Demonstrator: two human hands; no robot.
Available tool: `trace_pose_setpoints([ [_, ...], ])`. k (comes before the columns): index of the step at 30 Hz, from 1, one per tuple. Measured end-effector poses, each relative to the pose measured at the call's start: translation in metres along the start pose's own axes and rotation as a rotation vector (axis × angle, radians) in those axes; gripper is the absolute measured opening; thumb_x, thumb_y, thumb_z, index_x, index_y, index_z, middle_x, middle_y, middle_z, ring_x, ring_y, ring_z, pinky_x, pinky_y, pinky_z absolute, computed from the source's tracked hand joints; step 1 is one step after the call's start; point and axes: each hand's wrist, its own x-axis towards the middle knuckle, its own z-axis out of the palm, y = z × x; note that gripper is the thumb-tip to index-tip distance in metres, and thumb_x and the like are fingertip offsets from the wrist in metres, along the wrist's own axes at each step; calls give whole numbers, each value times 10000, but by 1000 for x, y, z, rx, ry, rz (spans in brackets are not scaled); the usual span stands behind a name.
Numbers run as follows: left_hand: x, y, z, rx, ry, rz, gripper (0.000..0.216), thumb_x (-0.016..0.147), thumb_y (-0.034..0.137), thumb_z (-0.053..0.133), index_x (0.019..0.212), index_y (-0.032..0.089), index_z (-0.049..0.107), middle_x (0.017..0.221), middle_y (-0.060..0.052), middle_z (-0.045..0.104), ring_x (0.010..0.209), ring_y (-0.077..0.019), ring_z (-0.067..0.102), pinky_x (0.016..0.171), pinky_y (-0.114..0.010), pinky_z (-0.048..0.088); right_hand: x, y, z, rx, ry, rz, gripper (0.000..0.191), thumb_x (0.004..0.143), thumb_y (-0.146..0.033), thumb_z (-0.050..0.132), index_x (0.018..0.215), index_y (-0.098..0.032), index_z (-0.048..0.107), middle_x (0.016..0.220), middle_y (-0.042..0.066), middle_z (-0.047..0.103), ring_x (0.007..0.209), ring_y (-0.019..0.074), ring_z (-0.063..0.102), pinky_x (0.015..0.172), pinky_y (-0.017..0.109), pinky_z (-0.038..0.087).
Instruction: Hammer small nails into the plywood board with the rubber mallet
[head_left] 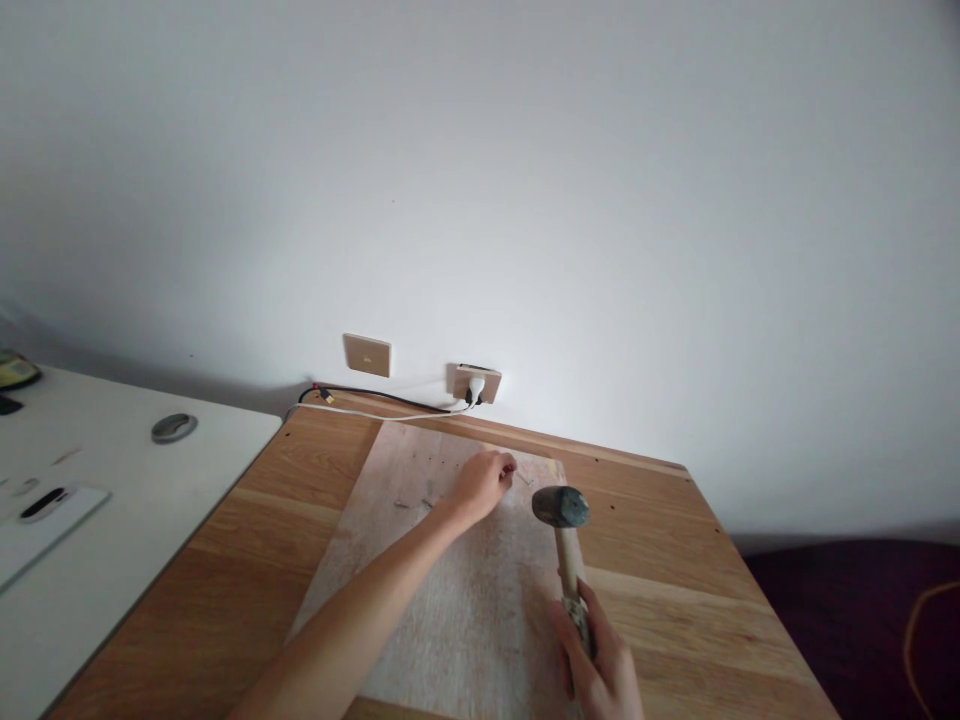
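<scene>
Right hand [600, 665] wrapped around the lower end of a hammer [564, 540], grip pressed tight on the wooden handle, fingers curled fully about it. Handle standing nearly upright in view, dark rounded head at the top, poised above the far right part of a pale board [457, 590]. Cannot tell whether the head touches the board or hangs just over it.

Left hand [484, 483] stretched out over the board's far end, forearm running diagonally up from the lower edge of view. Grip closed down small, fingertips [508, 468] pinched together on something tiny, too small to make out, right at the board surface. Pinch lying just left of and beyond the hammer head, near it but apart.

Board lying flat on a wooden bench [660, 560], long side running away from the viewer, far edge close to the wall. A few small dark marks on the board left of the pinching hand, too fine to identify.

White cable [375, 412] along the bench's back edge, leading to a plug in a wall socket [477, 383]. Blank wall plate [367, 354] to its left. White table [112, 500] abutting the bench on the left, with a round grey cap [174, 428] set in it.
</scene>
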Motion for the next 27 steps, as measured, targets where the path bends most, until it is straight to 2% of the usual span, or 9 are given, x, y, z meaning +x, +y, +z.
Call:
trace_pose_setpoints([
  [4,-3,-2,14,-45,40,1,198,884,72,618,971,170,766,922,-76,749,848,-207,691,814,-295,519,2,4,0,13,17,17,815,876,-786,541,1281,-86,637,432,-84,471,388,157,492,439,256,369],
  [10,-7,-9,16,-120,45,40,202,881,60,626,975,168,769,947,-71,733,845,-190,680,805,-274,516,14,-2,2,49,4,17,761,884,-762,555,1266,-109,638,453,-87,467,399,147,467,423,249,349],
  [15,-6,-11,16,-165,39,53,169,885,73,640,948,171,763,969,-68,746,874,-190,693,825,-272,520,39,-13,4,80,-118,-8,710,895,-754,522,1259,-145,555,442,-102,488,372,141,451,395,233,342],
  [18,-6,-13,16,-178,44,40,216,875,73,657,1050,170,737,961,-60,765,895,-197,704,859,-285,527,50,-21,8,88,-187,-5,705,884,-763,500,1245,-157,501,403,-103,503,339,150,457,375,231,352],
  [21,-6,-15,18,-181,46,18,355,857,67,670,1199,163,678,947,-51,773,858,-193,712,848,-291,538,53,-29,13,73,-188,-19,705,899,-745,474,1275,-149,479,389,-110,494,315,143,433,356,223,339],
  [27,-5,-12,18,-142,30,-7,412,846,22,595,1228,164,648,1002,-73,774,912,-215,726,832,-306,551,53,-39,17,-50,-215,-40,665,924,-665,464,1319,-132,502,367,-111,481,304,150,469,360,219,318],
])
